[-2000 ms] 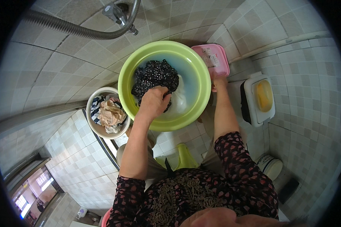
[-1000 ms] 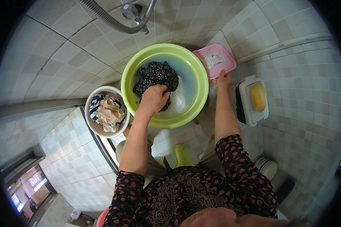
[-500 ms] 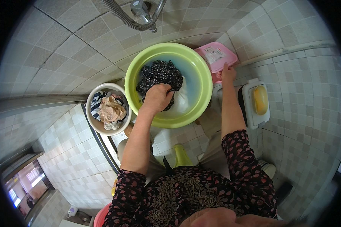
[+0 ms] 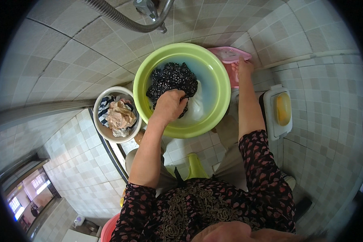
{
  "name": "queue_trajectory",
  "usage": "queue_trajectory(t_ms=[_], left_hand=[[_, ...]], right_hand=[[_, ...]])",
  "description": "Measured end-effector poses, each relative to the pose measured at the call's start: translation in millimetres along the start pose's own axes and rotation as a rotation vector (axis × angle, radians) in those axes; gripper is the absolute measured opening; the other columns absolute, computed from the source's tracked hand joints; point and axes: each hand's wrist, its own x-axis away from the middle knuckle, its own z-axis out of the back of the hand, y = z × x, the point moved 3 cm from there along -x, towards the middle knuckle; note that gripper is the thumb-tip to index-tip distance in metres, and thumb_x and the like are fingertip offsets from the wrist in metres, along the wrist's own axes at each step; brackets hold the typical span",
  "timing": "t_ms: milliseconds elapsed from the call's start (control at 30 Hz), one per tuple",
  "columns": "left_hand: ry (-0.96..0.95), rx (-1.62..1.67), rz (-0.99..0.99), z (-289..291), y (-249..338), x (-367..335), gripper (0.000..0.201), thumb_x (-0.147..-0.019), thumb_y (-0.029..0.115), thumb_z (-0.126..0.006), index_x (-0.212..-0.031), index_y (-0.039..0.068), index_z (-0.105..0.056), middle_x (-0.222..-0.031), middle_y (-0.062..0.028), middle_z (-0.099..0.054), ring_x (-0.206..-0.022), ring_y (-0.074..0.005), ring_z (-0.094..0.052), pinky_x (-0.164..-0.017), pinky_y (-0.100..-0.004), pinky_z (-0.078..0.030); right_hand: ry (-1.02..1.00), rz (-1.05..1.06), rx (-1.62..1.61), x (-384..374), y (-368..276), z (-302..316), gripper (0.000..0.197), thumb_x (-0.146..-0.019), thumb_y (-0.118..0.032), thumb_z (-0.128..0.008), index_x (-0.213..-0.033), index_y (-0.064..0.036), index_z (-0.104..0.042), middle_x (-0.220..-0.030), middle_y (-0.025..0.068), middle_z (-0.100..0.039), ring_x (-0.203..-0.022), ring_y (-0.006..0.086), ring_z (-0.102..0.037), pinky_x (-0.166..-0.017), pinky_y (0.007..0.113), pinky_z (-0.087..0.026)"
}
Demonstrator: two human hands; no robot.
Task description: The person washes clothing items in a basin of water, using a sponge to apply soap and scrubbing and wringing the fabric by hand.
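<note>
A lime-green basin [image 4: 223,101] of cloudy bluish water holds a bunched black garment [image 4: 171,76] with small white marks. Closed on the near edge of this garment is my left hand [image 4: 170,106]. Beside it in the water lies a white cloth or bag [image 4: 196,104]; I cannot tell which. At the basin's far right side stands a pink box [image 4: 233,77], partly hidden by the basin rim. Its pink lid [image 4: 229,54] is tilted up, and my right hand [image 4: 244,68] grips the lid's near edge, fingers over the box opening.
An off-white bucket [image 4: 138,126] of mixed clothes [image 4: 120,114] stands left of the basin. To the right is a white bin-like container [image 4: 273,105] with a yellow bar [image 4: 283,109] on top. A flexible metal hose [image 4: 123,20] and tap [image 4: 147,7] hang above. A green stool [image 4: 195,166] is beneath me.
The pink lid has swung up from lying nearly flat, showing more of the box. My right hand has risen slightly with it. My left hand stays on the black garment.
</note>
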Motion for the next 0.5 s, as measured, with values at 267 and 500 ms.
queue_trajectory(t_ms=[267, 500], left_hand=[[-0.021, 0.004, 0.017, 0, 4, -3, 0.013, -0.079, 0.014, -0.060, -0.081, 0.001, -0.061, -0.082, -0.0182, -0.060, -0.081, -0.0379, -0.059, -0.071, -0.0461, -0.047], [-0.025, 0.015, 0.020, 0, 6, -1, 0.015, -0.080, 0.013, -0.061, -0.082, -0.002, -0.059, -0.081, -0.0206, -0.057, -0.077, -0.0396, -0.057, -0.068, -0.0447, -0.045]], right_hand=[[-0.011, -0.076, -0.001, -24, 0, -19, 0.029, -0.090, -0.026, -0.060, -0.087, 0.0019, -0.056, -0.078, 0.0136, -0.063, -0.066, 0.0249, -0.067, -0.054, 0.034, -0.055], [-0.004, -0.080, 0.065, -41, 5, -24, 0.029, -0.090, -0.024, -0.059, -0.087, 0.0039, -0.056, -0.078, 0.0153, -0.064, -0.064, 0.0257, -0.067, -0.051, 0.033, -0.055]])
